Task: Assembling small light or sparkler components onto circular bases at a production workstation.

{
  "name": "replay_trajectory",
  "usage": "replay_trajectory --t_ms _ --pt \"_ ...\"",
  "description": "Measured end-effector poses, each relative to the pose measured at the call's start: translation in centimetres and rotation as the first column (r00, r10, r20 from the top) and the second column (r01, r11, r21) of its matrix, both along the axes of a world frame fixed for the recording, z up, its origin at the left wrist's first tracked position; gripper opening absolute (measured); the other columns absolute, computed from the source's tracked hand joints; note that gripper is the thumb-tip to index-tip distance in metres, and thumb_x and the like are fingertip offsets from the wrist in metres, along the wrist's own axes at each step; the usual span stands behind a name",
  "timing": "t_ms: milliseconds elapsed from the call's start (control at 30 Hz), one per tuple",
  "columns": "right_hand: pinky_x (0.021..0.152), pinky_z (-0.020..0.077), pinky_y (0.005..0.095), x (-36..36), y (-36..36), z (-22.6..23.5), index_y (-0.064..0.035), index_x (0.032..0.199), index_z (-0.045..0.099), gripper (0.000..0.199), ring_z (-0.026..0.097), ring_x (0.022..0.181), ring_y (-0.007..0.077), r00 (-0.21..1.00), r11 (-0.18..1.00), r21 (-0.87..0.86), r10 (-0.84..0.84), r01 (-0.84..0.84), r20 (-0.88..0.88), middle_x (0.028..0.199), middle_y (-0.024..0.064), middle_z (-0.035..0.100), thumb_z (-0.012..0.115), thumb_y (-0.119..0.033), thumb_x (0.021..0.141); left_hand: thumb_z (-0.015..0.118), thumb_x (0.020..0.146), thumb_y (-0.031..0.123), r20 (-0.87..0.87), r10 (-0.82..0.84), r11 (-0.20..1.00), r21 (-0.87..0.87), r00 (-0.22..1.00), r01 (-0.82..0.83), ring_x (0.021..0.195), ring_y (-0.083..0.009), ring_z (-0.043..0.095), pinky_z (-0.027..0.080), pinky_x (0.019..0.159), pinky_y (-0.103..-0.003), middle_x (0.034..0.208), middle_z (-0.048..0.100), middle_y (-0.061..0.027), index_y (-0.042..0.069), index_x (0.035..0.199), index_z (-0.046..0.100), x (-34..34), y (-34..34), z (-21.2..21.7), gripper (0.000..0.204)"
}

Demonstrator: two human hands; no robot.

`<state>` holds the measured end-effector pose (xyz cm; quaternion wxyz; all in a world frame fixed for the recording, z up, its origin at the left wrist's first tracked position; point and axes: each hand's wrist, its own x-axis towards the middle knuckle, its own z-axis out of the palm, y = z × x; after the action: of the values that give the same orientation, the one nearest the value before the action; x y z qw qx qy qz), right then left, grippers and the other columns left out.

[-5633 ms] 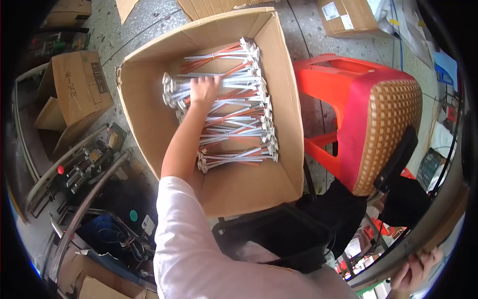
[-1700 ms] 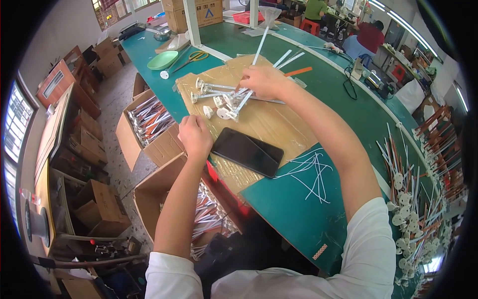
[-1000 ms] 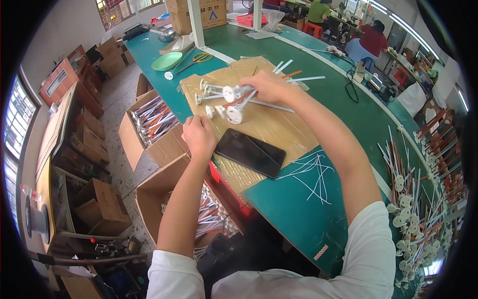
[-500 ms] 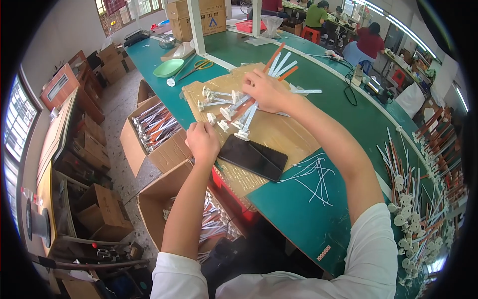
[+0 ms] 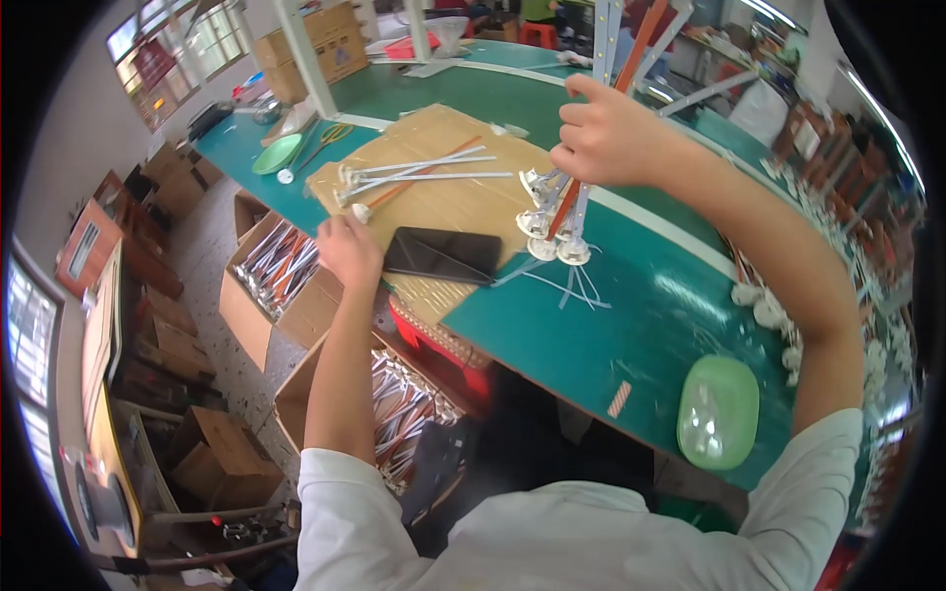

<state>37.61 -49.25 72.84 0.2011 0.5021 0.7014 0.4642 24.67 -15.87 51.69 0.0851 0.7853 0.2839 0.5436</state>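
My right hand [image 5: 613, 136] is raised over the green table, its fingers closed round a bundle of flat white and orange-brown strips [image 5: 570, 202]. The strips stand nearly upright, and their white round plastic ends hang below the hand. Low at the near left edge of the cardboard sheet [image 5: 434, 128], my left hand [image 5: 349, 250] has its fingers curled; whether anything is in them is hidden. Just beyond its fingertips lie several loose strips [image 5: 434, 176] with white round ends. A black phone [image 5: 441, 254] rests to the right of the left hand, on the cardboard.
Thin white strands [image 5: 567, 284] lie right of the phone. A green dish [image 5: 718, 414] sits at the near right; another [image 5: 277, 155] is at the far left by scissors [image 5: 336, 133]. Boxes of strips [image 5: 279, 268] stand left of the table. More strips are piled at the right edge.
My right hand has lifted the bundle off the cardboard and carried it right. Several strips stay behind on the sheet. The view has shifted, bringing in the near green dish.
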Motion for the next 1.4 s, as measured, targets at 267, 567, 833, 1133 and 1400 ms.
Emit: replay_trajectory --t_ms 267,567,833,1133,1400 --pt "0.08 0.0417 0.0356 -4.5 -8.6 -1.6 -0.0127 0.051 0.053 0.013 0.052 0.056 0.0176 0.98 0.964 -0.185 -0.198 0.193 -0.011 0.049 -0.0003 0.051 0.065 -0.017 0.054 0.07 0.086 0.026 0.09 -0.982 0.107 -0.45 0.164 0.887 0.102 -0.0202 0.061 0.047 0.09 -0.036 0.109 0.067 -0.0136 -0.002 0.114 0.063 -0.3 -15.6 11.4 0.04" --pt "0.081 0.0372 0.0404 -8.4 -10.0 0.4 -0.02 0.059 0.067 0.011 0.06 0.072 0.0176 0.959 0.942 -0.178 -0.282 0.284 0.034 0.063 -0.0043 0.063 0.067 -0.021 0.07 0.081 0.077 0.014 0.225 -0.959 -0.283 -0.695 -0.174 0.661 0.092 -0.0134 0.063 0.051 0.079 -0.031 0.097 0.067 -0.005 0.0 0.104 0.062 0.1 -27.3 12.4 0.036" --pt "0.098 0.0392 0.0451 -9.1 -10.8 0.5 -0.0168 0.07 0.072 0.012 0.063 0.073 0.0162 0.992 0.994 0.05 -0.1 0.096 0.076 0.075 -0.0013 0.066 0.076 -0.017 0.059 0.07 0.088 0.01 0.158 -0.958 -0.284 -0.602 -0.237 0.746 0.094 -0.0186 0.066 0.054 0.081 -0.032 0.096 0.067 -0.0072 0.002 0.109 0.062 2.0 -29.6 10.6 0.024" --pt "0.091 0.0489 0.0619 -17.0 -23.0 -0.9 -0.0049 0.096 0.06 0.032 0.061 0.098 0.0308 0.925 0.929 0.265 -0.16 0.259 -0.346 0.11 0.0155 0.066 0.077 0.005 0.07 0.049 0.103 0.02 0.548 -0.828 -0.419 -0.456 -0.123 0.785 0.061 -0.0104 0.047 0.039 0.054 -0.029 0.066 0.042 0.0016 0.005 0.082 0.048 2.1 -24.8 14.4 0.026" --pt "0.09 0.0492 0.0481 -24.1 -41.0 -14.6 0.0039 0.101 0.062 0.022 0.06 0.105 0.0403 0.619 0.498 0.384 -0.499 0.778 -0.607 0.111 0.0195 0.066 0.068 0.01 0.08 0.063 0.086 0.022 -0.777 -0.348 0.735 0.121 0.524 0.668 0.078 -0.0359 0.064 0.051 0.072 -0.045 0.082 0.067 -0.0153 0.003 0.09 0.065 9.5 -8.7 14.2 0.019"
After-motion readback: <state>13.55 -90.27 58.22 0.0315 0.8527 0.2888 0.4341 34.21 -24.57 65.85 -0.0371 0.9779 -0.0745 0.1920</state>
